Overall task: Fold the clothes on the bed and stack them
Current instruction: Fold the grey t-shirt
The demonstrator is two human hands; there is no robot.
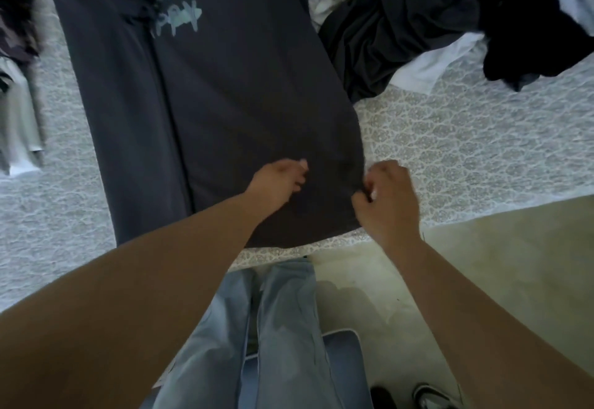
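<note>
A dark grey T-shirt [225, 103] with pale blue lettering lies lengthwise on the patterned bedspread [466, 151], its left side folded over toward the middle. My left hand [279, 183] rests on the shirt near its lower hem with fingers curled into the cloth. My right hand [385, 199] pinches the shirt's lower right edge between thumb and curled fingers. A heap of unfolded black and white clothes [434, 29] sits at the upper right of the bed.
Grey and white garments [19, 112] lie at the bed's left edge. The bed's near edge runs just below the shirt hem. My legs in light blue trousers [273, 328] stand on a pale floor [482, 280], with shoes [430, 397] at the bottom right.
</note>
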